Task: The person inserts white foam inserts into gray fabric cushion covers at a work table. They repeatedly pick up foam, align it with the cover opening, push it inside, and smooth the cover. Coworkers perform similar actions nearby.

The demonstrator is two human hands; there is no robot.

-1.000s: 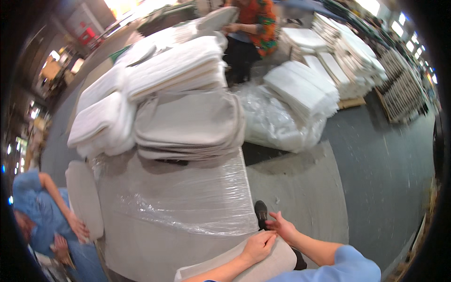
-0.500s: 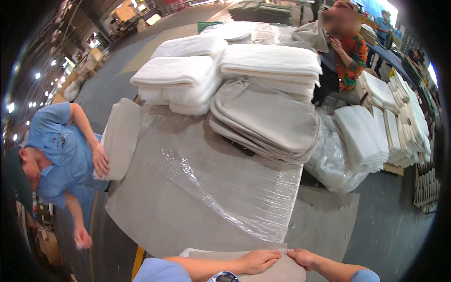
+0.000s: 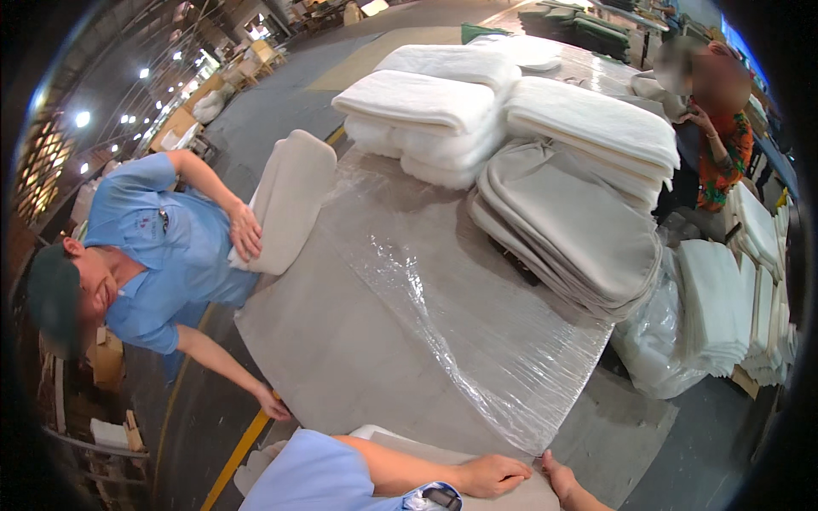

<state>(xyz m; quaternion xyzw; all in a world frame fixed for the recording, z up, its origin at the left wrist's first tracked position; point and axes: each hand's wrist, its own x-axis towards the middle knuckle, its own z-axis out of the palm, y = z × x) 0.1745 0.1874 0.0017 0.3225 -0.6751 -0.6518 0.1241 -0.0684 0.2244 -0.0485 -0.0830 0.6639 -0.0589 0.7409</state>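
Observation:
At the near edge of the table lies a grey fabric cover [image 3: 417, 444] with white padding showing along its far side. My left hand [image 3: 492, 475] rests on it, fingers curled in toward the cloth. Just to its right, my right hand [image 3: 558, 479] grips the cover's right end, thumb on top and the other fingers mostly hidden. The two hands are a small gap apart. The lower part of the cover is cut off by the frame.
A co-worker in a blue shirt [image 3: 162, 238] stands at the left, one hand on a padded grey cover [image 3: 294, 200]. Stacked white padding [image 3: 426, 98] and grey covers [image 3: 579, 221] occupy the table's far side. Plastic film [image 3: 417, 307] coats the tabletop. Another person [image 3: 724, 162] is at the far right.
My left hand's fingers have gone from stretched flat to curled. The co-worker's lower arm has reached toward the table's near left corner. The view has swung left.

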